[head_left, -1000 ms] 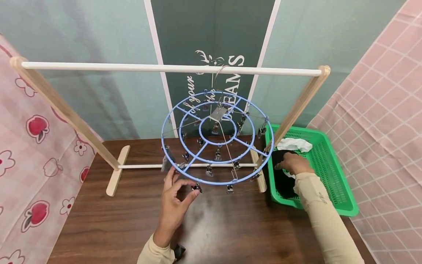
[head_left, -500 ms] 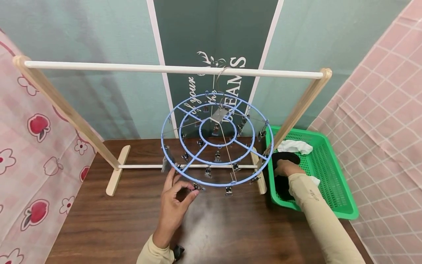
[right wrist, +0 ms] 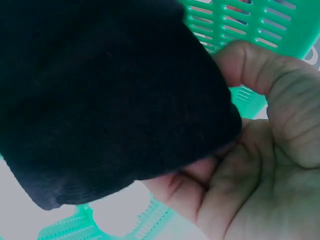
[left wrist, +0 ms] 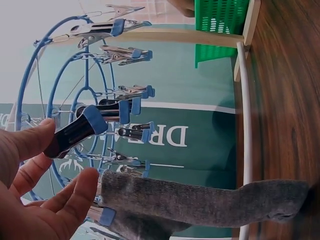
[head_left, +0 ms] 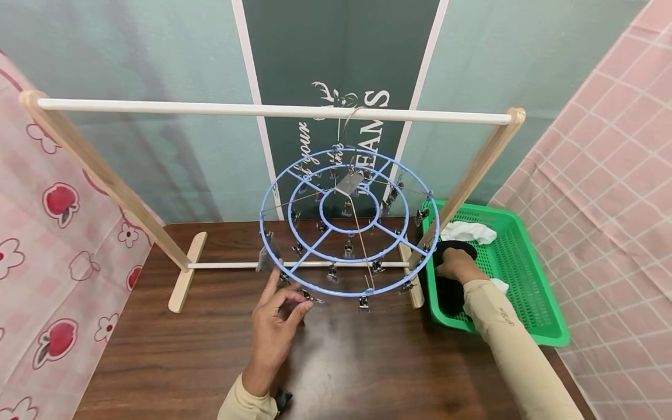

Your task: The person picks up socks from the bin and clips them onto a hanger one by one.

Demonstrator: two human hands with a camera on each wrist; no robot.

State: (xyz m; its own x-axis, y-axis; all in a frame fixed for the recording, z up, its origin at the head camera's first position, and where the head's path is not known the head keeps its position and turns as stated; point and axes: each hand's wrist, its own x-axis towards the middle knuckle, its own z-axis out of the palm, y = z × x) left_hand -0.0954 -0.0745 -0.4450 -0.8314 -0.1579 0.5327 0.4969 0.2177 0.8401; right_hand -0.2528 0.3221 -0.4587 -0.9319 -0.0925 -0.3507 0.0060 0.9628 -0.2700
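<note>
A round blue clip hanger (head_left: 402, 286) hangs by its hook from a white rail, with several metal clips around its rings. My left hand (head_left: 273, 329) is at the near left of the outer ring. In the left wrist view its thumb and a finger pinch a metal clip (left wrist: 75, 135) with blue tips. Beside that hand hangs a grey sock (left wrist: 200, 202), held by another clip. My right hand (head_left: 459, 265) reaches into the green basket (head_left: 541, 291). Thumb and fingers grip the edge of a black sock (right wrist: 110, 100), whose far end is out of view.
White cloth (head_left: 469, 232) lies at the back of the basket, with another white bit by the right wrist. The rack's wooden post (head_left: 475, 169) stands beside the basket, and its white top rail (head_left: 210, 108) crosses above the hanger. Underneath is a brown wooden table (head_left: 173, 361).
The hanger has shifted slightly to the right, and the clip in my left hand has tilted. My right hand stays in the basket and has moved slightly down and left at the black sock.
</note>
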